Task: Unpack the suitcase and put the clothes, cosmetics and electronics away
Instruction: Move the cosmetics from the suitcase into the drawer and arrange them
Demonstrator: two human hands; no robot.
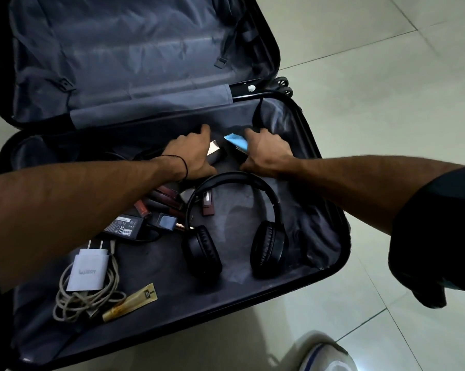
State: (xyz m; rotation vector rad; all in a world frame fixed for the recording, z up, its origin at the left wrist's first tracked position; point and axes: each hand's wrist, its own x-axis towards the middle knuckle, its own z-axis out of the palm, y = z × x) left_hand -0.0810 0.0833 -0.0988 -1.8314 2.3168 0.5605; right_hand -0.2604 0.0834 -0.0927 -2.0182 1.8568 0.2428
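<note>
Left grip [191, 153] rests over a silver box [214, 149], right grip [266, 152] against a blue packet [236, 141], mid-frame in the suitcase [330, 236]; whether either is clenched on its item cannot be told. Both items judged light, stiff, slick: take them across the short sides. Headphones [270, 247] lie just below the wrists; suitcase wall close above, lift straight up.

Overall: dim indoor light, cool greenish cast.
Brightest: floor tiles [386, 76] at right, soft sheen, no hard glare.
Darkest: suitcase [212, 303] interior, lining muddy; headphones [234, 236] near black, little detail.
Shadows: soft, under the left forearm [78, 199].
Blur: sleeve [435, 236] at lower right smeared, shoe [325, 354] at bottom edge soft.
Distortion: wide-angle, tile lines bend near edges.
</note>
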